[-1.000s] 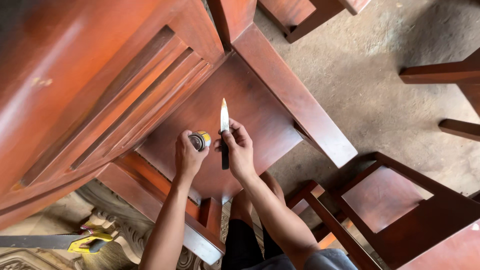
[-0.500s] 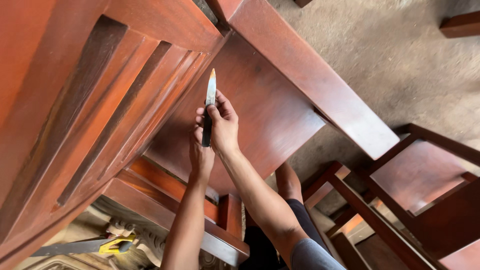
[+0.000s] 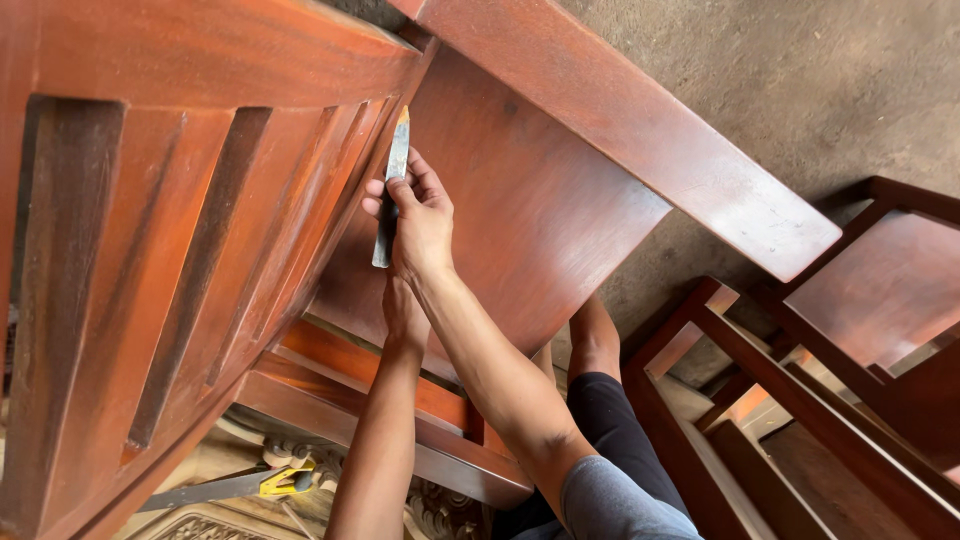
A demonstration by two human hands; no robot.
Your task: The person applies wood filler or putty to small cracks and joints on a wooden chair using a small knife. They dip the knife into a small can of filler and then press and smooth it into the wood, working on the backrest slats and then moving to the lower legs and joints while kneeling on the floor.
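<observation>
My right hand (image 3: 418, 218) grips a narrow metal blade (image 3: 390, 190) with a yellowish tip. The tip points up into the corner where the red-brown chair seat (image 3: 530, 210) meets the slatted backrest (image 3: 200, 250). My left hand (image 3: 400, 312) lies just below, against the seat, mostly hidden behind my right wrist. Whether it holds anything cannot be seen.
A broad wooden rail (image 3: 650, 130) of the chair crosses above the seat. Another red-brown chair frame (image 3: 880, 300) stands at the right. A hand saw with a yellow handle (image 3: 240, 487) lies on a carved wooden piece (image 3: 440, 512) at lower left. Grey concrete floor (image 3: 800, 70) lies beyond.
My view has closed in on the chair. My right hand has carried the blade up and left to the seat and backrest joint. The small round tin in my left hand is no longer visible.
</observation>
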